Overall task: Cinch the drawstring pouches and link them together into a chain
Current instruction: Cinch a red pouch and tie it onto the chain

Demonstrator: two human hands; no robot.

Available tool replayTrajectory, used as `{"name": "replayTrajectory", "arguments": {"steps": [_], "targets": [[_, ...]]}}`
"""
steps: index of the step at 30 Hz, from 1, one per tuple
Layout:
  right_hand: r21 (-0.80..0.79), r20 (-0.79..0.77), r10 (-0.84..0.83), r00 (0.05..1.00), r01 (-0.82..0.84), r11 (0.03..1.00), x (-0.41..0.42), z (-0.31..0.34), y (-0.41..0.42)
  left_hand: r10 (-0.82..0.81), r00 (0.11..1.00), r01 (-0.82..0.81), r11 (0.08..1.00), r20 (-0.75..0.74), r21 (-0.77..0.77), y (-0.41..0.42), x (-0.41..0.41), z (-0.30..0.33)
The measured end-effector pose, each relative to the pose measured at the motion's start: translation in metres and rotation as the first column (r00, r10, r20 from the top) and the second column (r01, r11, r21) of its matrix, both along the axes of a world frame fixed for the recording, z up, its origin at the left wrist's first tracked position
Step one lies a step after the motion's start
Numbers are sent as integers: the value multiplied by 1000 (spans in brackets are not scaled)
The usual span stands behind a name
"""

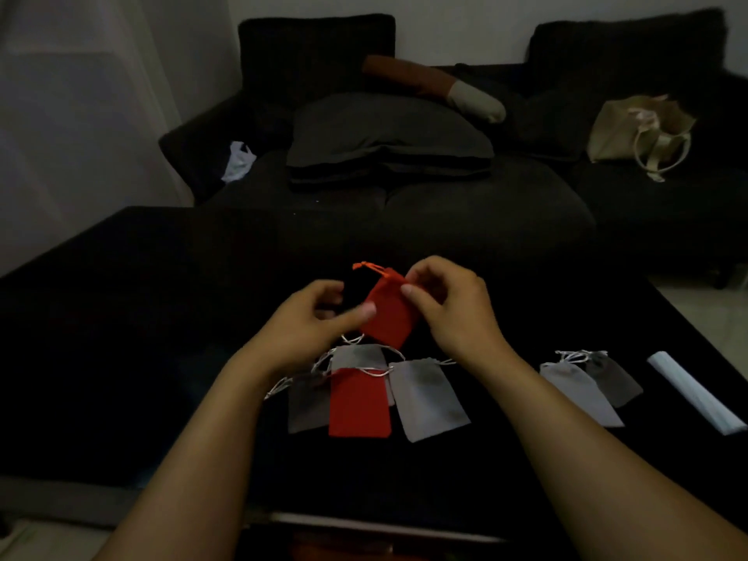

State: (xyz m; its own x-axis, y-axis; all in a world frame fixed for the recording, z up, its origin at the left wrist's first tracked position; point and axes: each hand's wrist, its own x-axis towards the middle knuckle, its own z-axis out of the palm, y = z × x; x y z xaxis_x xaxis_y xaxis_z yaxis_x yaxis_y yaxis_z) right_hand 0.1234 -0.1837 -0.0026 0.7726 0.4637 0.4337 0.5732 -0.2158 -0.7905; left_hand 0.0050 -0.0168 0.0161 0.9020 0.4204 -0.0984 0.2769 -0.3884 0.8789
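— Left side first?

— Left hand (311, 317) raised over the middle of the black desk (121, 317), forearm reaching in from the near edge. Fingers curled, thumb stretched toward the lower left side of the red pouch (390, 315). Touching or only close: cannot tell, thumb tip blurred. Nothing plainly gripped.

— And the pouch itself?

— Held up off the desk between both hands, tilted, mouth toward the far edge. Orange drawstring (366, 267) sticking out at the top left, mouth gathered.

— Right hand?

— Right hand (443, 305) just beside the pouch, fingers curled, thumb and forefinger pinching its upper right corner. Forearm in from the near right.

— Below the hands?

— Cluster of pouches flat on the desk toward the near edge: dark grey pouch (307, 406), second red pouch (359, 404) overlapping it, small grey pouch (360, 356) behind, light grey pouch (429, 398) to the right. White cords (324, 364) tangled at their tops; how tied, hard to make out in the dim light.

— Further right?

— Pair of grey pouches (579, 392) overlapping, well apart from the cluster, cords at the top. White roll (694, 392) near the right edge. Beyond the far edge, dark sofa (445, 204) with a beige tote bag (635, 131).
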Motion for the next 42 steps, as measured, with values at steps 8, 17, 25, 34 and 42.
{"name": "replayTrajectory", "arguments": {"steps": [8,17,25,34,42], "targets": [[200,-196,139,971,-100,975,-7,18,-10,147,915,-119,988,375,-96,-24,14,10],[30,-348,49,936,-41,999,12,25,-48,172,896,-154,985,410,-79,-24,26,3],[-155,-154,-90,984,65,986,15,25,-69,11,972,-66,971,236,229,-31,24,1],[-2,-121,-172,978,173,985,24,39,-95,132,885,-277,920,447,277,-29,29,13],[719,-637,624,452,58,692,2,48,-71,203,904,253,454,375,-855,-53,34,28]]}}
